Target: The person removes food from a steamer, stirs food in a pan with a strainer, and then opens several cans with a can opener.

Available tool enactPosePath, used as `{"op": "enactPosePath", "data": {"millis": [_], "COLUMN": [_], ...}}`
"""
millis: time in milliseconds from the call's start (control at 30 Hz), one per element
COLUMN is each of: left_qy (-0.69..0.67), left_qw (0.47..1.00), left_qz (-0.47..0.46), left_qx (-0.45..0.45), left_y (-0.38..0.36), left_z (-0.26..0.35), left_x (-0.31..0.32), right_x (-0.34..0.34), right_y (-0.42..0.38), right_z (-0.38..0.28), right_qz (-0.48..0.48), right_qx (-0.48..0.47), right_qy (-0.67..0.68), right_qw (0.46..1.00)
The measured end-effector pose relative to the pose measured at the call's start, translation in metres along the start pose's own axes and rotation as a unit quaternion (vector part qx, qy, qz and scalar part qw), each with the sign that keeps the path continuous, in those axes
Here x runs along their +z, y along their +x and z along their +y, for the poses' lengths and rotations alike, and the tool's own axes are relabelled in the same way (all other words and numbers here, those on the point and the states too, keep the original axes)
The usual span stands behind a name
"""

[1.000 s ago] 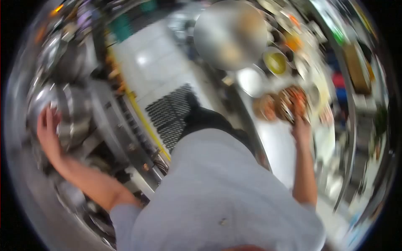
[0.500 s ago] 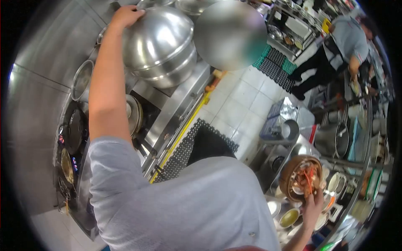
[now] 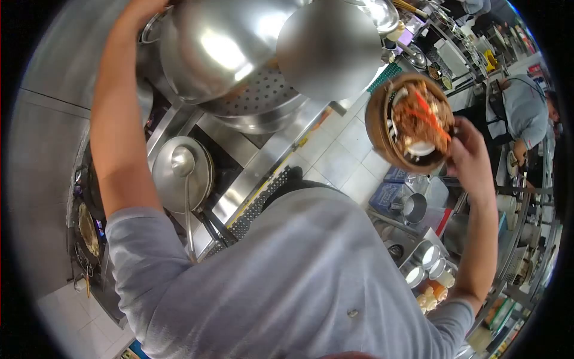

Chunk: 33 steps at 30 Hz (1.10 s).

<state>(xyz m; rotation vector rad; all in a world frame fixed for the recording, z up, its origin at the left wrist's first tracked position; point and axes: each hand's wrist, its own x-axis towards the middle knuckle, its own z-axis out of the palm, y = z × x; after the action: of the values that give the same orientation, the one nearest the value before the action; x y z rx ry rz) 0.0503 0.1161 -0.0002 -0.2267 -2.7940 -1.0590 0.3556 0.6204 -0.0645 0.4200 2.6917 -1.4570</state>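
At the top left, my left hand (image 3: 148,7) is at the edge of a large steel dome lid (image 3: 221,45), its fingers partly cut off by the frame. The lid is tilted up, with a perforated steel steamer tray (image 3: 254,96) showing beneath it. My right hand (image 3: 469,149) grips the rim of a small round bamboo steamer basket (image 3: 375,116), held up over the floor. In the basket lie brown pieces of food (image 3: 412,119) with red strips and something white. A blurred disc hides the area between lid and basket.
A ladle (image 3: 184,164) rests on a covered pan (image 3: 170,197) on the stove. Another pan (image 3: 88,230) stands at far left. Several small containers (image 3: 430,275) are at lower right. A person in grey (image 3: 526,113) works at a counter on the right.
My right hand has lifted the basket from the container counter up and toward the stove. My left hand has tilted the dome lid up, exposing the perforated tray. The view has shifted.
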Motion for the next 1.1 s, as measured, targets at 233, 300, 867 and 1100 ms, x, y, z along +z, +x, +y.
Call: {"op": "enactPosePath", "data": {"millis": [233, 300, 867, 1100], "left_qy": [-0.136, -0.081, -0.131, -0.129], "left_qw": [0.99, 0.987, 0.989, 0.988], "left_qz": [0.025, 0.09, 0.052, 0.071], "left_qx": [-0.04, -0.105, -0.031, -0.048], "left_y": [-0.007, 0.002, 0.011, 0.014], "left_z": [-0.063, -0.084, -0.092, -0.095], "left_x": [-0.066, -0.068, -0.07, -0.068], "right_x": [0.073, 0.111, 0.249, 0.28], "right_y": [0.157, 0.199, 0.263, 0.263], "right_z": [-0.089, -0.09, -0.106, -0.1], "right_qz": [-0.149, -0.134, -0.305, -0.266], "right_qx": [-0.113, -0.129, -0.136, -0.17], "right_qy": [-0.051, -0.084, -0.245, -0.361], "right_qw": [0.981, 0.979, 0.91, 0.878]}}
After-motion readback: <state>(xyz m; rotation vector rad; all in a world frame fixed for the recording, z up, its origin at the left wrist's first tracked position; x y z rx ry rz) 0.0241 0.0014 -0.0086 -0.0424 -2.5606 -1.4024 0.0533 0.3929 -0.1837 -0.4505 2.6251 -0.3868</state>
